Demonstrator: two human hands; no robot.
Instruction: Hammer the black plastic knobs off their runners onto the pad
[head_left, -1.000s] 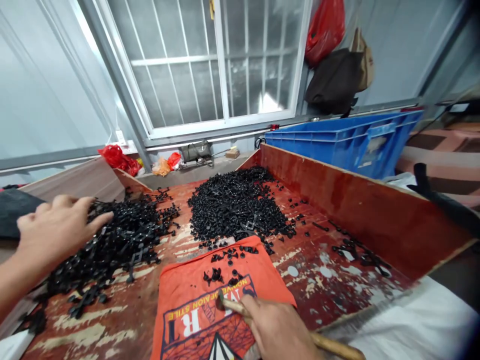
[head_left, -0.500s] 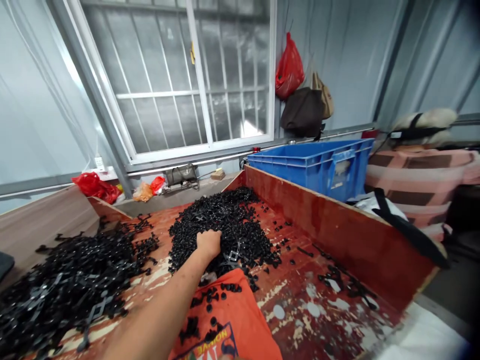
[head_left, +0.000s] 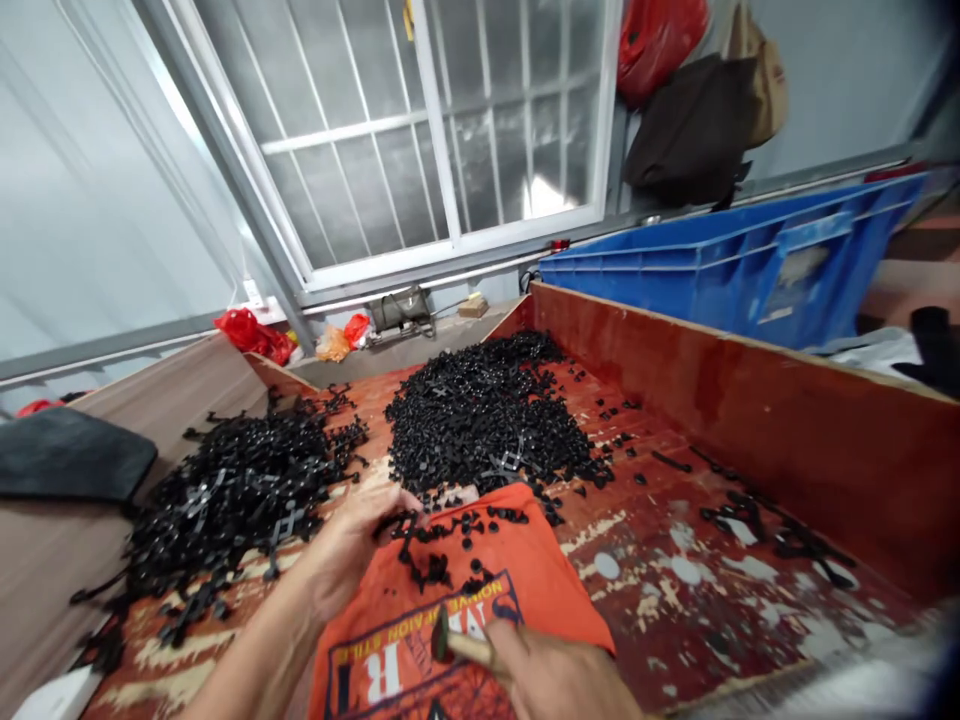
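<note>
Bordering frame right: red-brown wooden board [head_left: 720,400], scuffed tabletop [head_left: 637,515] open beside. Lower centre: left hand [head_left: 369,515], moved off black heap [head_left: 480,410], pinching small black parts [head_left: 406,548] over orange printed cloth [head_left: 540,575]; right hand [head_left: 559,672] gripping wooden-handled tool [head_left: 470,649].

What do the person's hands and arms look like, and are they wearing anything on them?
The left hand is bare, without a glove, and no sleeve or watch shows on the left forearm. The right hand is gloveless too; its arm is mostly out of view.
</note>
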